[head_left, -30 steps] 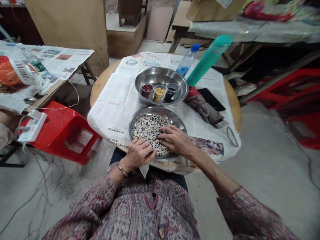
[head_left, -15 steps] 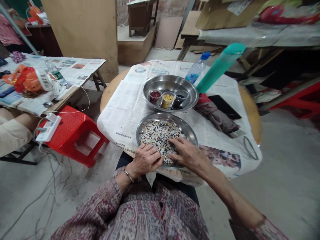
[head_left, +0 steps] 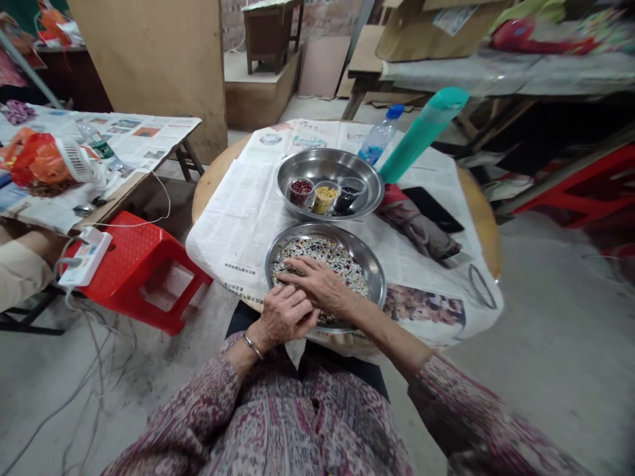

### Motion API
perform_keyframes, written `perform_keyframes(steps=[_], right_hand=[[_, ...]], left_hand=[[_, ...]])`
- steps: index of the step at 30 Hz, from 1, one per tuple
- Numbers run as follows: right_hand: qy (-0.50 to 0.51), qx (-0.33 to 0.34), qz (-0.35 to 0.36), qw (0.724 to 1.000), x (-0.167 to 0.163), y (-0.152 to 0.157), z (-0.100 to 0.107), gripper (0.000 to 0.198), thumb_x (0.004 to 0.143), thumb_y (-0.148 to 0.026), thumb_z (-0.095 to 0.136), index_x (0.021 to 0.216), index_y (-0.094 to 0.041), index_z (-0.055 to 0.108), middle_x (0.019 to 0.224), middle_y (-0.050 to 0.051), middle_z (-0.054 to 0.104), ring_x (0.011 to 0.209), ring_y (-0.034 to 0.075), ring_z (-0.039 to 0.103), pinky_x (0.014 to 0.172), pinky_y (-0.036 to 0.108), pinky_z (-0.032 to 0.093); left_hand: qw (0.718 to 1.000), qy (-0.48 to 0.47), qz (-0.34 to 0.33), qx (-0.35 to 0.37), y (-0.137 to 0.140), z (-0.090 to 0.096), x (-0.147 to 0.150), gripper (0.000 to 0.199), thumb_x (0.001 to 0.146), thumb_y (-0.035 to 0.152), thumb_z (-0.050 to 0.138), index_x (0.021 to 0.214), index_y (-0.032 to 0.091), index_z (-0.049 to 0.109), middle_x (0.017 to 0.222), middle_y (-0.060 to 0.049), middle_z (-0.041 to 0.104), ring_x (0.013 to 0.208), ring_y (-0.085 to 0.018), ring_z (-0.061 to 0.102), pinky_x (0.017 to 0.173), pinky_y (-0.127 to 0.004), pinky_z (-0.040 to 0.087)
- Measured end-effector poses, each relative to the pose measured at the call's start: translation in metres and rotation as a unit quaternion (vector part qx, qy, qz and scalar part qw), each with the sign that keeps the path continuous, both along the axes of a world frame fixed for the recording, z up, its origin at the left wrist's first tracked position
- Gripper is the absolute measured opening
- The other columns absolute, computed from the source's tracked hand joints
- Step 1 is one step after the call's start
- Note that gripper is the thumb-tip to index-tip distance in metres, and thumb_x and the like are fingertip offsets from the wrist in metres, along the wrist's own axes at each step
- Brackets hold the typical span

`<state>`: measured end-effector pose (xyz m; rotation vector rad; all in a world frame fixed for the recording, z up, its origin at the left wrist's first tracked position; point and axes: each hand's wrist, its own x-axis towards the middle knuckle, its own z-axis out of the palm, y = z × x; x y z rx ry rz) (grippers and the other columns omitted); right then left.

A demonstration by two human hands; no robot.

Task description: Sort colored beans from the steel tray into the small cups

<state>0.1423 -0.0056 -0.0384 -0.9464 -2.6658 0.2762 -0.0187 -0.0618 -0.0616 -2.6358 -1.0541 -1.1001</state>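
A steel basin (head_left: 379, 281) in front of me holds a mix of white grains with dark, red and yellow beans (head_left: 342, 259). My right hand (head_left: 320, 284) lies over the left part of this mix, fingers stretched out and apart. At the basin's near-left rim, my left hand (head_left: 284, 315) has its fingers curled in; what they hold, if anything, is hidden. Behind stands a second steel basin (head_left: 371, 175) with three clear cups: red beans (head_left: 300, 189), yellow kernels (head_left: 325, 196) and black beans (head_left: 349, 197).
Newspaper (head_left: 233, 231) covers the round table. Right of the basins are a water bottle (head_left: 378, 137), a green tube-like object (head_left: 424, 135), a folded umbrella (head_left: 419, 228) and a dark flat object (head_left: 434, 210). A red stool (head_left: 139, 258) bearing a power strip (head_left: 86, 258) stands left.
My right hand has moved left across the grains, from the basin's right side to close beside my left hand. My left hand stays at the near rim. The view has shifted slightly.
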Motion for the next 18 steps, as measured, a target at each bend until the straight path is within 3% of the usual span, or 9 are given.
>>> perform_keyframes(steps=[3,8,11,14,18], right_hand=[[-0.012,0.007,-0.025,1.000,-0.001,0.009,-0.001,0.026,0.094,-0.020,0.054,0.116,-0.022,0.067,0.129,0.012,0.060,0.122,0.027,0.049,0.101,0.046,0.045],[-0.022,0.031,-0.174,0.984,0.026,0.009,0.004,0.026,0.094,-0.015,0.046,0.102,-0.020,0.070,0.116,0.013,0.065,0.113,0.030,0.052,0.094,0.046,0.048],[-0.030,0.015,-0.234,0.972,0.045,-0.006,0.007,0.023,0.095,-0.023,0.048,0.101,-0.021,0.070,0.110,0.014,0.065,0.106,0.030,0.056,0.090,0.044,0.051],[-0.005,-0.016,-0.206,0.978,0.051,-0.026,0.005,0.026,0.093,-0.035,0.057,0.114,-0.021,0.065,0.111,0.013,0.063,0.106,0.029,0.058,0.091,0.044,0.051],[0.050,-0.071,-0.115,0.990,0.034,-0.038,-0.002,0.033,0.091,-0.027,0.061,0.124,-0.023,0.060,0.112,0.010,0.062,0.103,0.024,0.060,0.088,0.039,0.053]], left_hand=[[1.000,0.013,0.005,-0.004,0.000,0.001,0.000,0.024,0.092,0.029,0.057,0.069,0.020,0.057,0.069,-0.001,0.060,0.074,-0.017,0.055,0.070,-0.034,0.038],[1.000,0.021,-0.001,-0.012,0.000,0.001,0.000,0.025,0.092,0.029,0.056,0.069,0.020,0.057,0.067,-0.001,0.057,0.074,-0.017,0.055,0.069,-0.034,0.037],[1.000,0.013,-0.001,-0.006,-0.001,0.002,0.000,0.026,0.092,0.028,0.057,0.068,0.020,0.056,0.067,-0.001,0.057,0.072,-0.016,0.054,0.069,-0.034,0.037],[1.000,0.004,-0.002,-0.003,-0.001,0.001,0.000,0.025,0.092,0.027,0.057,0.068,0.020,0.056,0.067,0.000,0.058,0.071,-0.016,0.054,0.068,-0.034,0.037],[1.000,0.013,-0.009,-0.011,0.000,-0.003,-0.001,0.019,0.092,0.028,0.056,0.075,0.020,0.060,0.073,-0.002,0.061,0.076,-0.017,0.056,0.069,-0.034,0.037]])
